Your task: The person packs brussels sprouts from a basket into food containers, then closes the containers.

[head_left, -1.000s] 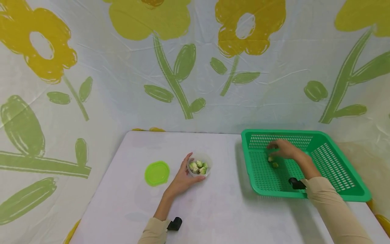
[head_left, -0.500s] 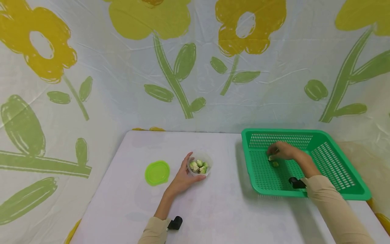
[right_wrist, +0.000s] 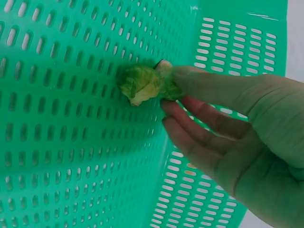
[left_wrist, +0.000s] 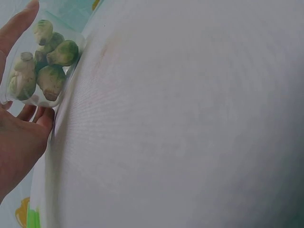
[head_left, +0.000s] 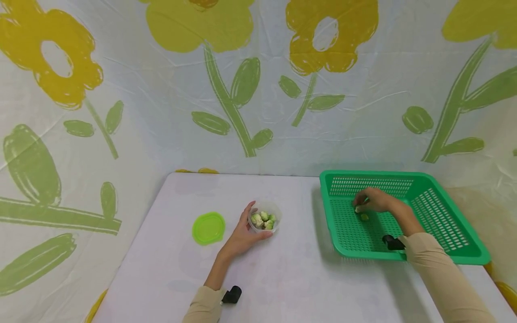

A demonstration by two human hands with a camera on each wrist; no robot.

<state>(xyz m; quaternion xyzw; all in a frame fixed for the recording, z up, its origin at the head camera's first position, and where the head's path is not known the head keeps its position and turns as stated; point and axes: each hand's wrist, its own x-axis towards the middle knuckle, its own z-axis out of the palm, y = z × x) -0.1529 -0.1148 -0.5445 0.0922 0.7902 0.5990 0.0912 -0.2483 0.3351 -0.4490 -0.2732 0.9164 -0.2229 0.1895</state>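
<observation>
Head view showed your left hand (head_left: 242, 236) curved round a clear tub (head_left: 276, 209), thumb on the near side and fingers on the far side, so its spread was as wide as the tub. That tub stood upright on the white table (head_left: 291, 273), with several Brussels sprouts (left_wrist: 51, 81) piled inside; from your left wrist you saw them plainly through the transparent wall. To the left of the tub, apart from it, a bright green lid (head_left: 208, 228) lay flat on the table.

Your right hand (head_left: 373, 199) was down inside the green basket (head_left: 339, 237), at the right side of the table. From the right wrist, you had a narrow pinch on one pale-stemmed sprout (right_wrist: 169, 81), your thumb lying against it; part of your grip was hidden behind it. Just beside it, on the basket floor, was a second sprout (right_wrist: 139, 84); you could not tell whether the two touched. Beige sleeves (head_left: 440, 273) covered your forearms, and a black device (head_left: 232, 294) sat at each cuff. Behind the table hung a pale sheet (head_left: 363, 116) printed with yellow flowers.
</observation>
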